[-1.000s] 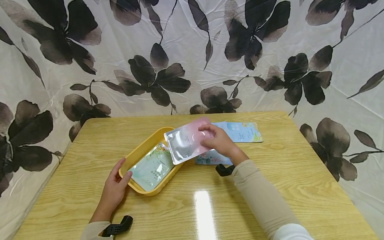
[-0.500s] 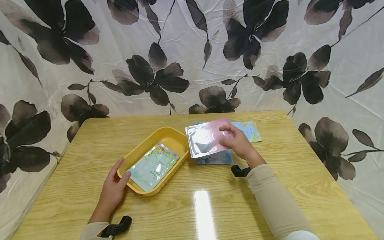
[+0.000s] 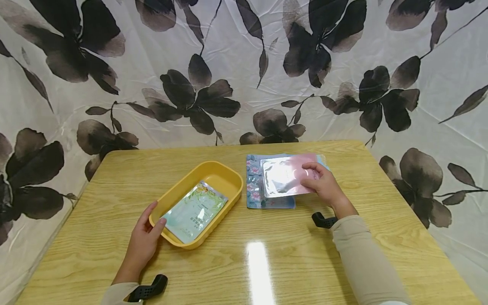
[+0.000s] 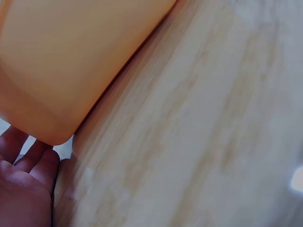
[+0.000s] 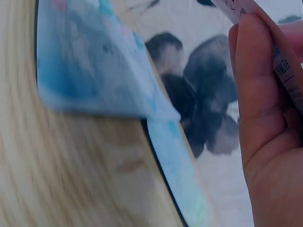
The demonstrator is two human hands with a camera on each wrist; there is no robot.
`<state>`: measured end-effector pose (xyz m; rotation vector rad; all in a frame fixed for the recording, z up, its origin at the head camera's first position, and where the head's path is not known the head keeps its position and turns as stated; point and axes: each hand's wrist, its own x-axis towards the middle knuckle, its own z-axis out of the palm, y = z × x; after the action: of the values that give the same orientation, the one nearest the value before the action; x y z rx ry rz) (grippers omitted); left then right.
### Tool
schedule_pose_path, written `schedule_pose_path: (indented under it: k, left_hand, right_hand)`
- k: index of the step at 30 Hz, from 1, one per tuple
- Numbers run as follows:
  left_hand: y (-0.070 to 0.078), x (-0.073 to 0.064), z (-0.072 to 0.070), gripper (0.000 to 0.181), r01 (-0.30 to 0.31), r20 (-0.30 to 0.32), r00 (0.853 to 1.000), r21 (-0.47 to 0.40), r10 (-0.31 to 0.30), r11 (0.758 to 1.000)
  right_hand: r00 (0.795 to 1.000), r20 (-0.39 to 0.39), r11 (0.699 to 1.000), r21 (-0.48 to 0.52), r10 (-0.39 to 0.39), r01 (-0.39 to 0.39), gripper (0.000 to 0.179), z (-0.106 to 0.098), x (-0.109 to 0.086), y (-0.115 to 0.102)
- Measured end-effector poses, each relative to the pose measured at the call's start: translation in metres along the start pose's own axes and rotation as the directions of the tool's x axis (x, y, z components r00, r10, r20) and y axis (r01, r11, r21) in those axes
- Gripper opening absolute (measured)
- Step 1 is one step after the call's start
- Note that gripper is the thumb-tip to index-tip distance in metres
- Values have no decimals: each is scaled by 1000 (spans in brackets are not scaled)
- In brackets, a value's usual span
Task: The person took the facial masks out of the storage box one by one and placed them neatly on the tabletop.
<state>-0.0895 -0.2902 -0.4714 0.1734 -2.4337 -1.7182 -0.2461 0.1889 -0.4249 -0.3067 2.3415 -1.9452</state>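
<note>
Over on the person's left, the tray sits aslant on the tabletop, one packet lying inside toward its near end. The left hand is at that end. To the tray's right lie pouches, and over them the right hand holds a sachet by its right end. Behind the tabletop hangs a cloth.

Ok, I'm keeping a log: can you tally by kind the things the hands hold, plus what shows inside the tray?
Trays: 1 (yellow tray)
Packets: 2 (pink-and-silver packet, green packet)
Total: 3 in sight
</note>
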Motion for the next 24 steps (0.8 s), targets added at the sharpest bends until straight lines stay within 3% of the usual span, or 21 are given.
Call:
schedule_pose_path:
  k: [5,24]
  left_hand:
    - [2,-1,0,63,8,-4,1000,3,-8,1000]
    - [4,-1,2,62,-16,-10,1000,-9,15,1000]
  right_hand:
    - [999,-35,996,-85,20,-23,48,-18,-8,7]
    - [988,-73,978,-148,135,-145,53,-65,-25,31]
